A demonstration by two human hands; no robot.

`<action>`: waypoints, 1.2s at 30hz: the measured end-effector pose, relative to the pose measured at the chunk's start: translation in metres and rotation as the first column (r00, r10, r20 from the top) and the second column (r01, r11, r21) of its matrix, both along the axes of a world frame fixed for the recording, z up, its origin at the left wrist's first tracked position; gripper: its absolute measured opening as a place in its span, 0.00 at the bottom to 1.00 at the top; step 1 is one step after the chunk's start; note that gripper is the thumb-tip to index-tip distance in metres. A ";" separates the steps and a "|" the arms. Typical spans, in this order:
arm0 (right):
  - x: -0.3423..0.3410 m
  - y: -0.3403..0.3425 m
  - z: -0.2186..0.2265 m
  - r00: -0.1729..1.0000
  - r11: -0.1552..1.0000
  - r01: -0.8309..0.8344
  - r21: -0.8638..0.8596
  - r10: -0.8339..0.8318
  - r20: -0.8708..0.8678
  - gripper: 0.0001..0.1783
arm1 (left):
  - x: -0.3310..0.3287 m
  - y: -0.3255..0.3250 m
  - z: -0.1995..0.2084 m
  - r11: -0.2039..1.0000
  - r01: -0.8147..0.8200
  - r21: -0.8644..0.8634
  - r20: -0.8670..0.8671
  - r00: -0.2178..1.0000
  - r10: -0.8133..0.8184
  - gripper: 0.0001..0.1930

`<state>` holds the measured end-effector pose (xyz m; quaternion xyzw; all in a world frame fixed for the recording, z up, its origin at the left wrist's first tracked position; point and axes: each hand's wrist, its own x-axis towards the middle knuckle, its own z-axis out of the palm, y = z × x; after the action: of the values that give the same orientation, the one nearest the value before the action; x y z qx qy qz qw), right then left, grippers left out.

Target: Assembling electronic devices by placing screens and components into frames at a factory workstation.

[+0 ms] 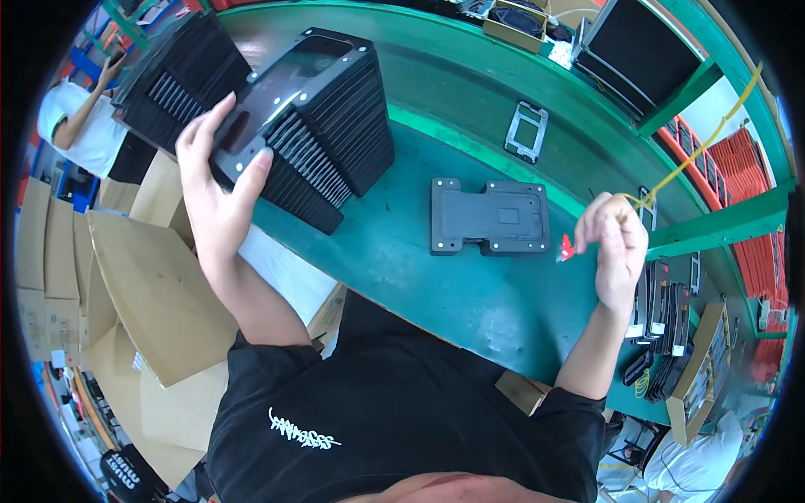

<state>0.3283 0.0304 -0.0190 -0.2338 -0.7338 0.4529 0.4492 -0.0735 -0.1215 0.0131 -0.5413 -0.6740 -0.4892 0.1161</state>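
Observation:
At the left, a tall stack of black ribbed plastic housings (360, 126) stands on the green bench. My left hand (210, 180) grips the near end of its top housing (281, 88), thumb and fingers apart on the glossy face. To the right, my right hand (616, 239) is closed in a pinch on a small red piece (567, 247) with a clear edge, whose exact kind I cannot make out. A yellow cord (700, 151) comes down from above to this hand; its contact with the fingers is unclear. Between my hands a single black housing (490, 218) lies flat.
A second black stack (180, 71) stands farther left, by open cardboard boxes (159, 293). A silvery frame (527, 132) lies beyond the bench's green rail (453, 138). Dark parts (662, 314) and a carton (704, 369) sit at the right. Other people are at both sides.

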 end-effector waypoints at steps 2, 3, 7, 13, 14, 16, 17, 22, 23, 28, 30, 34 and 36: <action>-0.002 0.004 0.000 0.995 0.998 0.056 0.027 -0.058 0.080 0.23 | -0.008 0.003 -0.007 1.000 0.021 -0.009 -0.004 1.000 -0.021 0.35; -0.003 0.007 0.001 0.998 0.992 0.033 -0.123 -0.025 0.063 0.21 | -0.009 0.003 -0.012 0.999 0.028 -0.017 -0.007 1.000 -0.028 0.35; 0.003 0.055 -0.010 0.993 0.902 0.063 -0.428 -0.015 0.114 0.22 | -0.018 0.002 -0.030 0.996 0.011 0.084 -0.023 1.000 -0.009 0.35; -0.031 0.209 -0.124 0.739 0.933 0.236 0.272 -0.354 0.573 0.11 | -0.016 0.019 -0.038 0.973 -0.014 0.230 -0.004 1.000 0.015 0.40; -0.046 0.224 -0.128 0.651 0.879 0.215 0.425 -0.453 0.609 0.10 | -0.016 0.020 -0.041 0.974 -0.015 0.226 0.001 1.000 0.015 0.40; -0.064 0.256 -0.146 0.570 0.860 0.189 0.474 -0.489 0.660 0.11 | -0.013 0.023 -0.040 0.975 -0.003 0.221 -0.001 1.000 0.003 0.42; -0.074 0.266 -0.151 0.489 0.851 0.152 0.503 -0.507 0.710 0.11 | -0.012 0.023 -0.039 0.973 -0.014 0.229 -0.009 1.000 0.016 0.42; -0.092 0.262 -0.132 0.287 0.887 0.221 0.405 -0.456 0.842 0.11 | -0.015 0.023 -0.043 0.973 -0.016 0.229 -0.016 1.000 0.020 0.41; -0.088 0.255 -0.122 0.302 0.891 0.289 0.352 -0.433 0.849 0.11 | -0.014 0.023 -0.042 0.973 -0.013 0.232 -0.022 1.000 0.018 0.41; -0.078 0.158 -0.052 0.548 0.967 0.224 0.119 -0.226 0.805 0.15 | -0.018 0.021 -0.044 0.975 -0.011 0.220 -0.030 0.999 0.018 0.41; -0.076 0.089 -0.043 0.543 0.978 0.178 0.110 -0.192 0.817 0.15 | -0.019 0.019 -0.044 0.977 -0.013 0.213 -0.023 1.000 0.018 0.41; -0.062 0.013 -0.072 0.460 0.861 0.179 0.475 -0.500 0.733 0.13 | -0.015 0.020 -0.041 0.973 -0.010 0.232 -0.030 0.999 0.017 0.41; -0.058 0.002 -0.073 0.466 0.853 0.196 0.484 -0.515 0.719 0.12 | -0.010 0.021 -0.041 0.966 -0.034 0.256 -0.044 0.998 0.047 0.40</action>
<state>0.2704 0.0320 -0.0925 -0.4889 -0.8548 0.0505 0.1668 -0.0835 -0.1007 -0.0277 -0.5200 -0.6133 -0.5557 0.2113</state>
